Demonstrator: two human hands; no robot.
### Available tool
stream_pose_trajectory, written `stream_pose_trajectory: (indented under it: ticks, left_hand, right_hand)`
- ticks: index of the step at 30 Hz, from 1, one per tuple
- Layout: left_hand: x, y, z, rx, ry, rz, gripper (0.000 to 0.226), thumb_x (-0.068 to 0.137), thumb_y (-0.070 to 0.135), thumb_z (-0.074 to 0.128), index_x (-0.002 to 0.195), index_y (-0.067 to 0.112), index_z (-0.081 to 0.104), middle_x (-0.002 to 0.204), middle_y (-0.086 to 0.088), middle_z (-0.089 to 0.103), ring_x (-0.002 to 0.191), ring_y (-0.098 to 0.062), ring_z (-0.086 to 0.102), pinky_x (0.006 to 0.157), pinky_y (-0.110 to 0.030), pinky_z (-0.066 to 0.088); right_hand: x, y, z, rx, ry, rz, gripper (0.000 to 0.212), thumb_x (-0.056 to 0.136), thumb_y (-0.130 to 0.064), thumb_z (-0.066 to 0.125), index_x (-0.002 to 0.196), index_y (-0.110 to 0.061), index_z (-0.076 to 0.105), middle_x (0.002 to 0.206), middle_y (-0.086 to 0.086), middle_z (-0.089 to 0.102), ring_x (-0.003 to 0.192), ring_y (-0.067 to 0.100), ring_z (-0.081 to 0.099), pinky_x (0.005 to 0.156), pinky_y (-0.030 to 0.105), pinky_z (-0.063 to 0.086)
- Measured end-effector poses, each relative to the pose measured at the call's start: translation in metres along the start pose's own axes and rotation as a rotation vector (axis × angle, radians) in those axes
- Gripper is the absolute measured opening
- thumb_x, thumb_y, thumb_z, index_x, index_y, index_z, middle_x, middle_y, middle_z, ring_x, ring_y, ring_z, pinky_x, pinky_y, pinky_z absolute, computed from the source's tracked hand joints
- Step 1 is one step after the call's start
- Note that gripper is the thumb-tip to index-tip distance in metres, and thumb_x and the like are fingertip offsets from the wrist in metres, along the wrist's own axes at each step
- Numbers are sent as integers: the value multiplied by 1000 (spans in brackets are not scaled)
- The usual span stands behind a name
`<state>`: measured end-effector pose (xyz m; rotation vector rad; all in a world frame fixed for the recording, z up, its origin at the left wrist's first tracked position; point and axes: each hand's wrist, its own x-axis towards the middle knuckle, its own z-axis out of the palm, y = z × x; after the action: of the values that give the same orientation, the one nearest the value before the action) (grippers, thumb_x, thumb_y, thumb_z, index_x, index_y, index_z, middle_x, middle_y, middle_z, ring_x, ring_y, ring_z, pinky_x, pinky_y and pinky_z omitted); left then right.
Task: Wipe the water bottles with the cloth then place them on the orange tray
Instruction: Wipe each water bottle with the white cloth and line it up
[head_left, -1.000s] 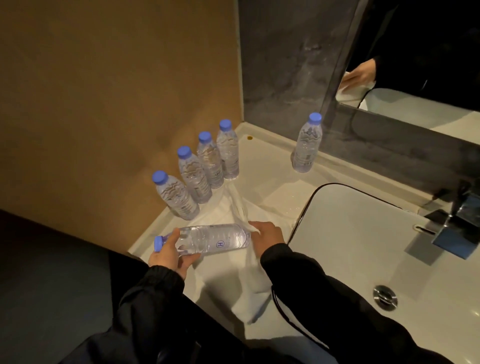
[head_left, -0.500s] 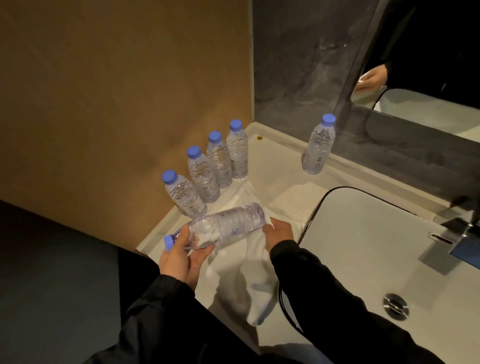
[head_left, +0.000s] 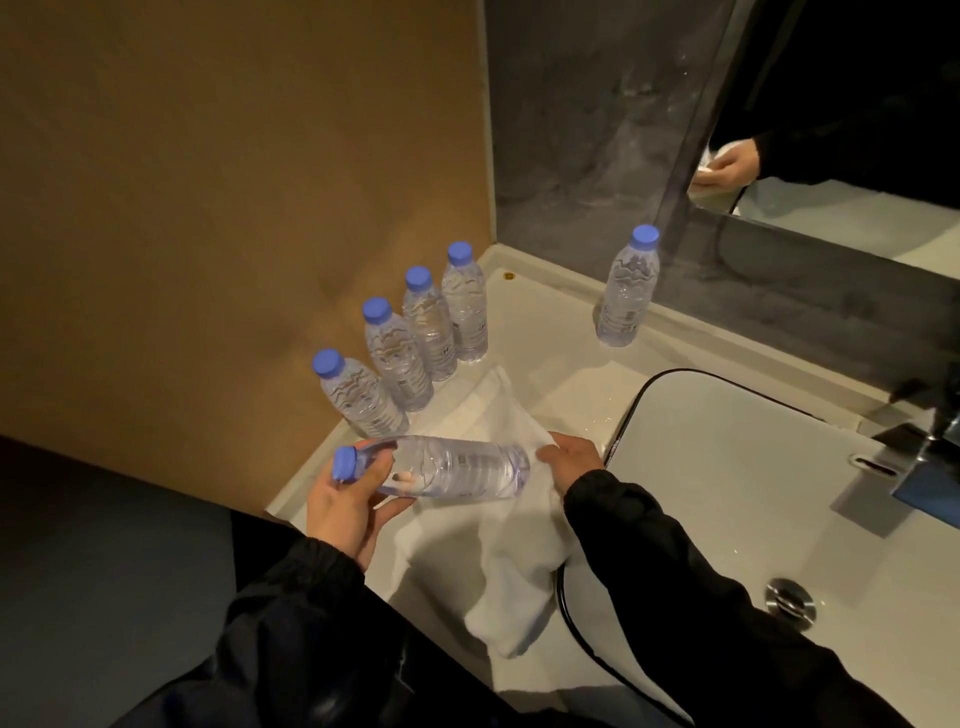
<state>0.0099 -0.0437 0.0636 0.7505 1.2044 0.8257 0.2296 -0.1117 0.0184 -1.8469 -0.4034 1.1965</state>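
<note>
Left hand (head_left: 348, 506) is gripping the bottle (head_left: 457, 470) sideways by its neck, right hand (head_left: 571, 462) seemingly pinching the cloth (head_left: 514, 561) beside it.

A: How do the water bottles stand?
B: A row of four bottles (head_left: 400, 358), clear with blue caps, stands upright. A fifth bottle (head_left: 626, 291) stands alone, well apart to their right.
A: And the sixth bottle (head_left: 457, 475)?
B: It lies horizontal in the left hand (head_left: 348, 504), cap to the left.
A: The cloth (head_left: 514, 577)?
B: White, crumpled, partly below that bottle; the right hand (head_left: 571, 462) grips it.
</note>
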Motion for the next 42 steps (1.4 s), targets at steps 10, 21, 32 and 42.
stream_pose_trajectory:
  ticks: [10, 21, 32, 42]
  left_hand:
    - [0, 1, -4, -30, -67, -41, 19, 91, 2, 54, 107, 3, 62, 80, -4, 73, 77, -30, 69, 69, -39, 61]
    - [-1, 19, 40, 712, -206, 357, 35, 72, 7, 79, 99, 19, 61, 93, 5, 65, 87, -12, 61, 77, -17, 45]
    - [0, 38, 50, 1101, -319, 403, 33, 71, 19, 81, 97, 15, 60, 93, 0, 65, 90, -23, 60, 83, -35, 49]
    - [-13, 9, 26, 456, -216, 278, 33, 70, -2, 79, 91, 18, 64, 87, 1, 67, 71, -10, 62, 67, -22, 49]
  right_hand:
    - [4, 4, -1, 6, 6, 14, 34, 85, 5, 46, 114, 1, 63, 98, 12, 63, 89, 25, 57, 69, 26, 47]
    - [-24, 8, 36, -474, -113, -255, 55, 74, -23, 34, 122, -24, 62, 118, 14, 67, 114, 31, 58, 99, 32, 46]
    - [-49, -18, 48, -581, -85, -501, 58, 72, -21, 28, 120, -23, 61, 118, 9, 68, 110, 34, 59, 96, 35, 47]
    - [-15, 10, 30, -682, -167, -307, 48, 87, 1, 37, 125, -17, 60, 134, 6, 58, 127, 25, 50, 108, 27, 37]
